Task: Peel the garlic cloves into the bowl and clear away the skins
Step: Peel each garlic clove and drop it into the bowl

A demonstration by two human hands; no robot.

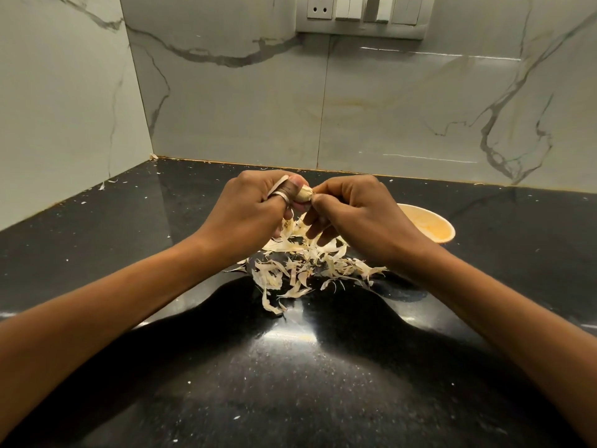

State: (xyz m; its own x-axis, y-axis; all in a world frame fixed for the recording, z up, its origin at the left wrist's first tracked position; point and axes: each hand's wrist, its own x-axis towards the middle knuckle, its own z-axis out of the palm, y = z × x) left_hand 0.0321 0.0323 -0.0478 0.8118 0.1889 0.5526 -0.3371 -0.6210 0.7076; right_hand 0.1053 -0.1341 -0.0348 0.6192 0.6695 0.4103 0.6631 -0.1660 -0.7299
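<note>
- While peeling is the step in hand, the head view shows both hands raised above a black counter (290, 383), meeting over the middle of it.
- Left hand (248, 205): fingers curled, thumb and fingers gripping a garlic clove (303, 195); ring (280, 196) on one finger.
- Right hand (358, 215): thumb and forefinger pinching the clove's right end, other fingers loosely bent below. Whether it grips skin or the clove tip itself, cannot tell.
- Clove sits between the two hands, long axis roughly left-right, pointed end toward the right hand. Skin looks partly on.
- Skins (303, 266): loose pale pile on the counter directly under the hands and a little nearer the person; stray flecks scattered wider.
- Bowl (433, 213): on the counter to the right of the clove and below it, partly hidden behind the right hand. Contents not readable.
- Key relation: bowl lies to the right of the clove, so the right hand is nearer; judged, the drop is a short move right and down.
- Judged progress: well along on peeling, skins not yet cleared.
- Background: marble wall (226, 108), switch plate (360, 16) at top.
</note>
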